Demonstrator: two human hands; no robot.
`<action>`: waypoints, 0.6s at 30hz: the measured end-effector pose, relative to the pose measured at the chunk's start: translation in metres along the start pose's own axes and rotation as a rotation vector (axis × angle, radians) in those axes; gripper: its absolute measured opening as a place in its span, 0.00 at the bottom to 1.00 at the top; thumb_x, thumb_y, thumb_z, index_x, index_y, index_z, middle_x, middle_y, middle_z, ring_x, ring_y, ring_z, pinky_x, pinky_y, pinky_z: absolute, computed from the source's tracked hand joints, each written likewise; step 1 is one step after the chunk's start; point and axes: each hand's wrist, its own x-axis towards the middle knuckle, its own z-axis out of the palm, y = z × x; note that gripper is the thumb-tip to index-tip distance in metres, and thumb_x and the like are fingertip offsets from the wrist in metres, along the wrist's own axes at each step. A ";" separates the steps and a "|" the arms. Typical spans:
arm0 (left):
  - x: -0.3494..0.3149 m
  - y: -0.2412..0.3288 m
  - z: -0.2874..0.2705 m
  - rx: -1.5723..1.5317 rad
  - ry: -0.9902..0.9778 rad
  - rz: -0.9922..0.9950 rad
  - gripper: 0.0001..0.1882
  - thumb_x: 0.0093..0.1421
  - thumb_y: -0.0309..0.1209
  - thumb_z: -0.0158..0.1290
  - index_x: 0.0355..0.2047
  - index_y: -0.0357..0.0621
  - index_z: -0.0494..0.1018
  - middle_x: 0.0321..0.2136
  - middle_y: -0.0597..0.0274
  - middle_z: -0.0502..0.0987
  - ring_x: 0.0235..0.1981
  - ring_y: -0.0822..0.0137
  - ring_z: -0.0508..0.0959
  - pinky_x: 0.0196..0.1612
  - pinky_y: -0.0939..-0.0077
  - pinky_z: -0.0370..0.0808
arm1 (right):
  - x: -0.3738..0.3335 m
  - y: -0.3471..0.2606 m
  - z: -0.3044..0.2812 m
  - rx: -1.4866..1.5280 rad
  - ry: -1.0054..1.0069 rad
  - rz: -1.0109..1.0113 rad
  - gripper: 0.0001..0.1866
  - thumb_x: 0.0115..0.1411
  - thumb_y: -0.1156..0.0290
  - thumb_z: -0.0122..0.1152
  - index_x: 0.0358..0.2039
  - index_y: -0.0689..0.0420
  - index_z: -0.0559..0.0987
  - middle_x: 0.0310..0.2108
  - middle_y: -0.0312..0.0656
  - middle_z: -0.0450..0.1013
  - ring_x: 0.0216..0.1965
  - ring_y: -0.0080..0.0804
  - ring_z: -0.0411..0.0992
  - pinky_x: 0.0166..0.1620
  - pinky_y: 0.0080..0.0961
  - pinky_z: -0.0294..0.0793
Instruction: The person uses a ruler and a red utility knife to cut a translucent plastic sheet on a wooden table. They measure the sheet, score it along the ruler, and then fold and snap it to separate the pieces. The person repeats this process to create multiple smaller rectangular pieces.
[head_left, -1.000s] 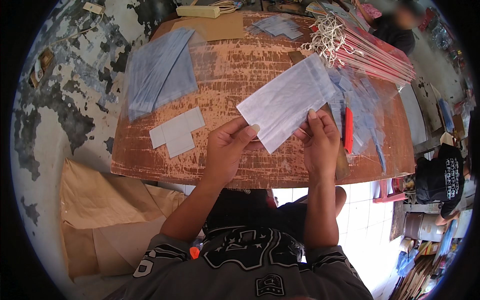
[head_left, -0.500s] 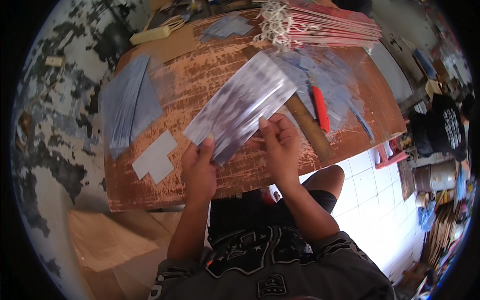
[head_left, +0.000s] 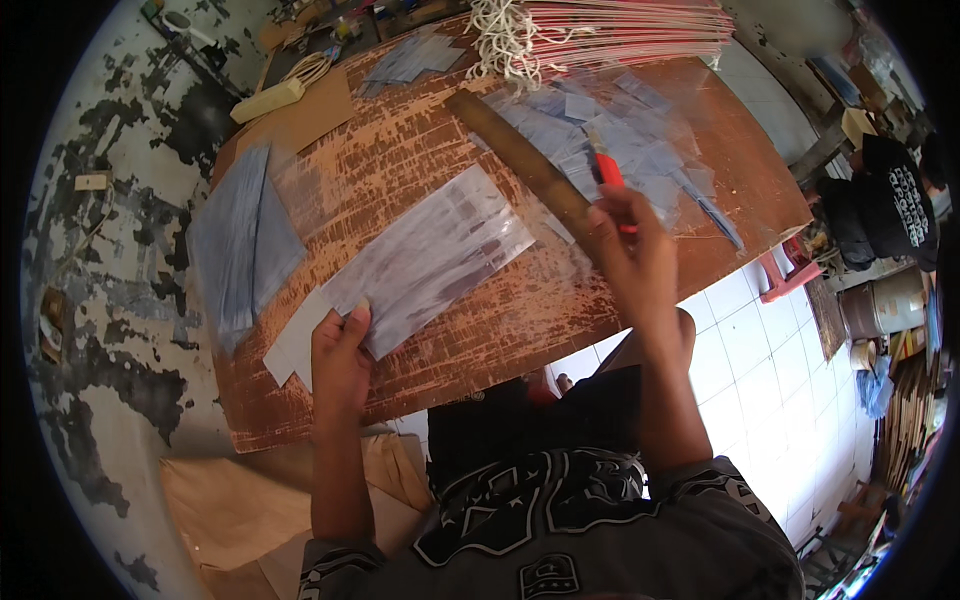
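Observation:
A clear, shiny plastic sheet (head_left: 440,255) lies slantwise on the worn brown table. My left hand (head_left: 342,365) is closed on its near left corner, thumb on top. Partly beneath that end sits a pale, step-edged card (head_left: 292,345). To the right, the fingers of my right hand (head_left: 640,255) curl round the red handle of a utility knife (head_left: 608,172). That hand's thumb rests at a long brown ruler (head_left: 525,155), whose near end the hand hides. Thin clear plastic pieces (head_left: 655,160) lie in a loose heap beyond the knife.
Bluish plastic sheets (head_left: 235,245) are stacked at the table's left. Along the far edge lie a cardboard piece (head_left: 305,115), more plastic pieces (head_left: 415,60) and red-and-white bundled strips with white cords (head_left: 620,35). A pink stool (head_left: 785,270) stands off the right edge; a person (head_left: 890,210) is beyond.
My right hand has let go of the plastic sheet and moved right to the knife and ruler. My left hand has lowered the sheet onto the table, over part of the card.

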 end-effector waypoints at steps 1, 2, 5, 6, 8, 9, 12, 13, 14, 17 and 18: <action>0.001 0.002 -0.002 0.031 0.019 -0.025 0.22 0.75 0.36 0.58 0.60 0.31 0.73 0.54 0.55 0.80 0.47 0.67 0.83 0.38 0.65 0.86 | 0.006 0.008 -0.007 -0.200 0.052 -0.058 0.22 0.69 0.64 0.70 0.59 0.62 0.78 0.47 0.51 0.80 0.47 0.45 0.81 0.47 0.41 0.80; 0.001 0.003 -0.006 0.047 0.008 -0.035 0.21 0.75 0.36 0.58 0.60 0.32 0.73 0.53 0.56 0.81 0.47 0.68 0.83 0.38 0.66 0.86 | 0.012 0.015 -0.011 -0.398 0.103 -0.117 0.23 0.68 0.63 0.71 0.58 0.61 0.79 0.48 0.53 0.79 0.48 0.49 0.80 0.49 0.44 0.79; 0.001 0.004 -0.014 0.093 -0.019 -0.070 0.20 0.75 0.36 0.58 0.59 0.32 0.75 0.51 0.58 0.82 0.45 0.69 0.83 0.37 0.67 0.85 | 0.024 0.029 -0.016 -0.627 0.116 -0.144 0.24 0.65 0.60 0.73 0.56 0.60 0.80 0.47 0.57 0.77 0.51 0.58 0.75 0.53 0.50 0.76; 0.001 0.004 -0.013 0.105 -0.025 -0.087 0.19 0.75 0.35 0.58 0.58 0.33 0.75 0.50 0.58 0.82 0.44 0.69 0.83 0.36 0.68 0.85 | 0.027 0.033 -0.016 -0.644 0.094 -0.126 0.25 0.64 0.59 0.73 0.56 0.60 0.80 0.47 0.58 0.76 0.51 0.61 0.74 0.54 0.52 0.75; -0.002 0.002 -0.014 0.113 -0.028 -0.109 0.19 0.75 0.35 0.57 0.58 0.33 0.76 0.48 0.59 0.83 0.42 0.70 0.83 0.36 0.69 0.85 | 0.033 0.040 -0.014 -0.643 0.036 -0.087 0.25 0.64 0.59 0.74 0.56 0.60 0.80 0.48 0.58 0.76 0.51 0.61 0.75 0.53 0.51 0.76; -0.001 0.000 -0.013 0.107 -0.029 -0.109 0.19 0.75 0.35 0.57 0.58 0.34 0.76 0.48 0.59 0.83 0.41 0.70 0.83 0.36 0.69 0.85 | 0.036 0.039 -0.013 -0.642 0.021 -0.076 0.25 0.63 0.59 0.74 0.56 0.60 0.80 0.47 0.58 0.77 0.51 0.61 0.75 0.53 0.51 0.76; -0.002 -0.002 -0.016 0.092 -0.046 -0.099 0.19 0.75 0.35 0.57 0.58 0.34 0.76 0.48 0.59 0.83 0.41 0.70 0.84 0.35 0.68 0.86 | 0.041 0.041 -0.008 -0.689 0.087 -0.155 0.24 0.63 0.60 0.74 0.55 0.61 0.81 0.45 0.55 0.77 0.49 0.59 0.77 0.52 0.50 0.77; -0.002 -0.002 -0.016 0.087 -0.056 -0.092 0.19 0.75 0.36 0.57 0.58 0.34 0.76 0.48 0.59 0.83 0.41 0.69 0.84 0.35 0.68 0.86 | 0.041 0.041 -0.006 -0.716 0.150 -0.203 0.24 0.63 0.61 0.74 0.55 0.61 0.81 0.45 0.55 0.78 0.48 0.58 0.77 0.52 0.50 0.77; -0.002 -0.002 -0.016 0.076 -0.050 -0.089 0.19 0.75 0.35 0.57 0.58 0.34 0.76 0.48 0.59 0.83 0.41 0.69 0.84 0.35 0.68 0.86 | 0.041 0.041 -0.004 -0.742 0.213 -0.252 0.24 0.63 0.61 0.74 0.55 0.61 0.81 0.45 0.55 0.78 0.47 0.58 0.77 0.51 0.50 0.77; -0.003 -0.006 -0.018 0.056 -0.022 -0.078 0.19 0.75 0.35 0.58 0.58 0.33 0.76 0.49 0.59 0.83 0.42 0.68 0.84 0.34 0.67 0.86 | 0.037 0.008 0.007 -0.512 0.168 -0.273 0.24 0.65 0.62 0.73 0.56 0.62 0.80 0.43 0.53 0.80 0.45 0.51 0.80 0.49 0.44 0.79; -0.002 -0.009 -0.020 0.054 -0.014 -0.066 0.19 0.75 0.35 0.57 0.58 0.33 0.76 0.49 0.59 0.83 0.42 0.68 0.84 0.34 0.67 0.86 | 0.031 0.002 0.013 -0.339 0.035 -0.185 0.24 0.66 0.61 0.72 0.57 0.62 0.80 0.43 0.51 0.81 0.45 0.47 0.80 0.47 0.41 0.80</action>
